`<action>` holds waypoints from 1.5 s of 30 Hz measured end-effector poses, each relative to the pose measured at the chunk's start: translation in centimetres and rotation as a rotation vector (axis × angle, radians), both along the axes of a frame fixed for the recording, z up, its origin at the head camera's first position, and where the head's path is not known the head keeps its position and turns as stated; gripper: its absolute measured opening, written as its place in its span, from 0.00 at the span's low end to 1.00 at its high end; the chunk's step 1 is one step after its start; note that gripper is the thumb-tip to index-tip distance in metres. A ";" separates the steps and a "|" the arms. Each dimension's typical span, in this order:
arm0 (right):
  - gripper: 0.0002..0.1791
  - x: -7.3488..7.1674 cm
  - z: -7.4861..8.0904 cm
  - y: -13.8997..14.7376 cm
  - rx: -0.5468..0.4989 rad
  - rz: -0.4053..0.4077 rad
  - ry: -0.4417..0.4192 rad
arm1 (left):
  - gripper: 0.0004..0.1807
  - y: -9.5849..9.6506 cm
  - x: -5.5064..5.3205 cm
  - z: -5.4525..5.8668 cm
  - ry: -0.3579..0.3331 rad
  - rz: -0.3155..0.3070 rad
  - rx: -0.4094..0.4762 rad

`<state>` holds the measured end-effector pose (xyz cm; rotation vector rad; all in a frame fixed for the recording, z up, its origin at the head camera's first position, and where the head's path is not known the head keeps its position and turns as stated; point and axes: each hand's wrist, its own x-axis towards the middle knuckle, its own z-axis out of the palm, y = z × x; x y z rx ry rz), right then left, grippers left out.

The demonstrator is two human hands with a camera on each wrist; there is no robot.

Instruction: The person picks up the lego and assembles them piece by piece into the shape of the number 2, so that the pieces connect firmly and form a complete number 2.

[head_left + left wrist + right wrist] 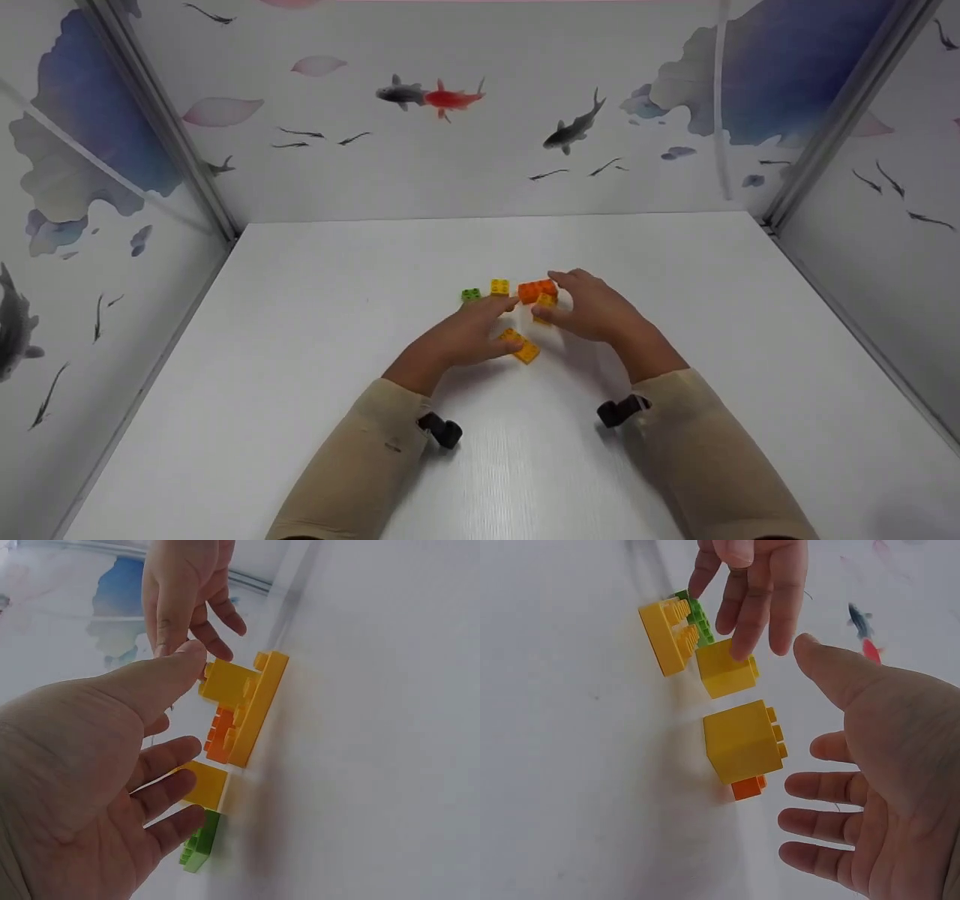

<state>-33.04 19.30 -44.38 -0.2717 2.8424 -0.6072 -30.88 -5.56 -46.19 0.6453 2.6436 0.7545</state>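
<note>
White desk (300,315) underfoot of everything; all five toy bricks sit near its middle, between the two hands.

Left hand (474,335): fingers straight and apart, holding nothing. Its thumb overlaps a brick in the head view; contact can't be told.

Right hand (598,306): likewise spread and unburdened, palm toward the bricks.

Long flat yellow brick (527,351): nearest the person, slantwise, studs up. Orange brick (534,291): farther out, by the right fingertips. Tall yellow brick (546,301): just in front of the orange, beside the right thumb. Small yellow brick (499,286), then green brick (470,295), lie beyond the left hand.

Handling, my judgement: light, stiff plastic, hardly fragile; smooth walls may slip a little. Best pinched by opposite side walls, below the studs; the flat one by its long edges.
</note>
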 end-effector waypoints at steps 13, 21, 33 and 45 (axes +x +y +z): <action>0.33 -1.2 -1.3 0.1 -0.218 -0.085 -0.093 | 0.31 0.7 -0.4 -1.5 -0.040 0.036 0.093; 0.29 -1.5 -1.6 0.3 -0.240 -0.107 -0.117 | 0.30 1.0 -0.3 -1.4 -0.079 0.107 0.089; 0.26 -1.4 -1.4 -0.1 -0.341 -0.122 -0.108 | 0.26 -0.4 -0.5 -1.5 -0.094 0.100 0.111; 0.23 -0.2 -0.2 -3.8 -0.405 -0.046 -0.082 | 0.29 -4.0 -0.4 -1.4 -0.081 0.179 0.110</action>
